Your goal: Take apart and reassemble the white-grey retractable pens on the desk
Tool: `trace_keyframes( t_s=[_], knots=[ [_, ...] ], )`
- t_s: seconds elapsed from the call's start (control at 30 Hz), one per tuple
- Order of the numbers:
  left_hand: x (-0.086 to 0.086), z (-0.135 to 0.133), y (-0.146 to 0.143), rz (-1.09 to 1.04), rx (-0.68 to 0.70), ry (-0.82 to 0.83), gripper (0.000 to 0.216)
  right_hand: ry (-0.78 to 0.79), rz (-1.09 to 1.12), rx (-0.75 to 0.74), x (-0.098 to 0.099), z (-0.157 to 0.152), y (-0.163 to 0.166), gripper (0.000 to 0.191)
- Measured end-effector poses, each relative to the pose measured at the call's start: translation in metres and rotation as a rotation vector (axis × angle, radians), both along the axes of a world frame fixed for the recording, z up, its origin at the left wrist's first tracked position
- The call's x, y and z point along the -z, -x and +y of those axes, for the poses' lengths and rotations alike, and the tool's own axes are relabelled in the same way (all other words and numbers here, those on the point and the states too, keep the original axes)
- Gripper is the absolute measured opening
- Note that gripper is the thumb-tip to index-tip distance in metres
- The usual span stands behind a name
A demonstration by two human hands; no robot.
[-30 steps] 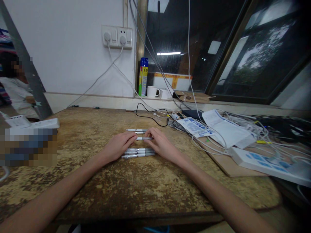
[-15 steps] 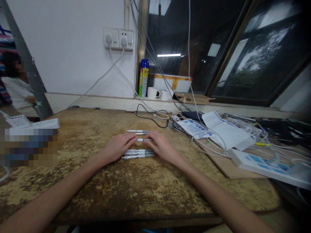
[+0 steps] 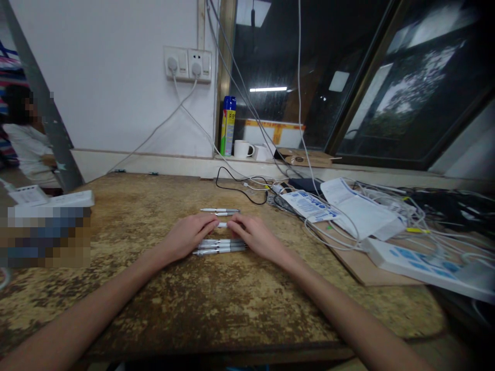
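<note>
Between my hands is a white and grey pen (image 3: 223,225), lying crosswise, with only its middle showing. My left hand (image 3: 190,234) pinches its left end, fingers closed. Closed on its right end are the fingers of my right hand (image 3: 253,234). Beyond it, two similar pens (image 3: 219,212) lie side by side on the worn wooden table (image 3: 216,293). Nearer to me, several more pens (image 3: 220,248) rest in a close row, their ends partly behind my hands.
To the right, papers (image 3: 359,211), tangled white cables and a power strip (image 3: 425,263) cover a brown board (image 3: 348,265). A black cable (image 3: 242,188) loops behind the pens. At the left stands another power strip (image 3: 73,198); a person (image 3: 29,147) is farther off. A spray can (image 3: 228,126) and mug (image 3: 243,149) stand on the sill.
My right hand has shifted slightly left along the pen, so less of its grey part shows. The other pens lie as before.
</note>
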State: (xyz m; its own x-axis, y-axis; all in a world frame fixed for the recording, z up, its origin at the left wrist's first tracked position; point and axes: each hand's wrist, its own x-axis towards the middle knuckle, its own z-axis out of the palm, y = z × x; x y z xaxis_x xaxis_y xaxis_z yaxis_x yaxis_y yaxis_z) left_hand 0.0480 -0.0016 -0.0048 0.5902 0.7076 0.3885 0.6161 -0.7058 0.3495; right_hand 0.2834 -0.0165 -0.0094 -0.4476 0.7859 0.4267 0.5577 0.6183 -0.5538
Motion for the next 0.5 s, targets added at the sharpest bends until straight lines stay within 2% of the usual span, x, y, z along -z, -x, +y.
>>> trace_keyframes(
  t_s=[0.3,0.37,0.5],
  knots=[
    [-0.004,0.001,0.005,0.0,-0.048,0.06,0.049,-0.096,0.163,0.007,0.0,0.007,-0.006,0.01],
    [-0.005,0.001,0.005,-0.044,-0.022,0.086,0.045,-0.048,0.245,0.018,0.003,0.011,-0.008,0.011],
    [-0.005,0.002,0.005,-0.113,0.049,0.091,0.032,0.195,0.436,-0.025,0.005,0.018,-0.008,0.018]
  ],
)
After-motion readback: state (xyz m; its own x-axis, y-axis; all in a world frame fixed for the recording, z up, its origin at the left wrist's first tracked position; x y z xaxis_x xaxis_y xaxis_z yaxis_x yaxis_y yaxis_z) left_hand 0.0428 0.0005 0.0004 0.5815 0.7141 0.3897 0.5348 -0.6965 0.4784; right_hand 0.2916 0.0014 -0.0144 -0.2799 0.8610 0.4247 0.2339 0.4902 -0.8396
